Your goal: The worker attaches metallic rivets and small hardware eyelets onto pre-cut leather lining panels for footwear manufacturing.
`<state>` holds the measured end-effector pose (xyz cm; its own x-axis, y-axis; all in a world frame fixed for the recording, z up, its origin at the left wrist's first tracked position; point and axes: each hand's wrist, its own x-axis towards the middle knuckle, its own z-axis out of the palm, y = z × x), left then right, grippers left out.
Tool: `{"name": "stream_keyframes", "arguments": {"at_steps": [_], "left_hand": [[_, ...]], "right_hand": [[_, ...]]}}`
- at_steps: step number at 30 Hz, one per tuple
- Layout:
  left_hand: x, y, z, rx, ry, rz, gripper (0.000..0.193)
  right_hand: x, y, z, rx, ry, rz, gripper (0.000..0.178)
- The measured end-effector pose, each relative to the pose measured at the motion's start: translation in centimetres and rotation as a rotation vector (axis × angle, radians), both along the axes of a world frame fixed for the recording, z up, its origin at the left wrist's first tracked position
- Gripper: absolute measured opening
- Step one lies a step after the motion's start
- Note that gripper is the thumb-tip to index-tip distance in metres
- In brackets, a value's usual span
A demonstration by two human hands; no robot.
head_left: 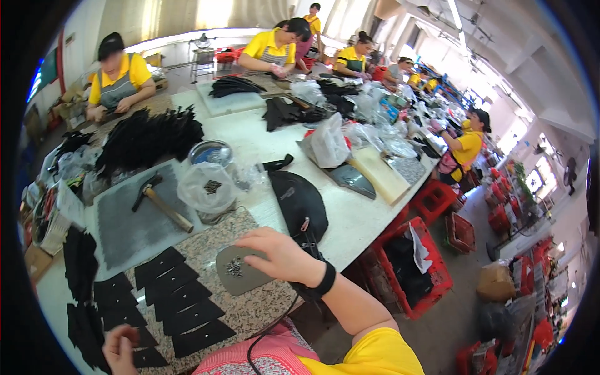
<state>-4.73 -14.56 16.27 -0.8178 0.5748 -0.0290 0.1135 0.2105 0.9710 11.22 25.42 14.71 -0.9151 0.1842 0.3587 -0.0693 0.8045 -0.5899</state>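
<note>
My right hand [278, 255] reaches over a grey pad [240, 285], its fingers stretched out and thumb apart, holding nothing I can see. Under its fingertips lies a small heap of tiny metal rivets [234, 267]. At the lower left edge my left hand [120, 347] is loosely bent with a gap between fingers and thumb, next to flat black pieces [134, 357]; no object shows in it. Overlapping black pieces [187, 312] lie in two columns on a speckled stone slab [256, 312], most with one small bright dot.
A hammer [161, 203] lies on a grey board [119, 240]. Beside it stands a bag-lined tub [206, 187] of small parts. A black pouch [299, 206] lies ahead of my right hand. Black strips [150, 137] are heaped farther back. Red crates [412, 269] stand right; co-workers sit around the table.
</note>
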Motion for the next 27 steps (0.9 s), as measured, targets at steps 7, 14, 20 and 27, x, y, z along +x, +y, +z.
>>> {"name": "stream_keyframes", "arguments": {"at_steps": [7, 14, 20, 27], "left_hand": [[-11.1, -11.4, -0.9, 0.346, 0.021, 0.447, 0.036], [-9.5, -8.3, 5.4, 0.609, 0.355, 0.621, 0.045], [-19.2, -9.3, 5.3, 0.659, 0.171, 0.869, 0.037], [-32.7, -6.5, -8.1, -0.002, 0.293, 1.075, 0.047]], "right_hand": [[2.0, -0.2, -0.4, -0.075, -0.028, -0.027, 0.029], [6.0, -2.2, 1.7, -0.160, -0.024, -0.135, 0.032], [5.6, -4.1, 2.2, -0.448, -0.152, -0.127, 0.028], [4.5, -4.3, 2.5, -0.440, -0.224, -0.257, 0.029]]}}
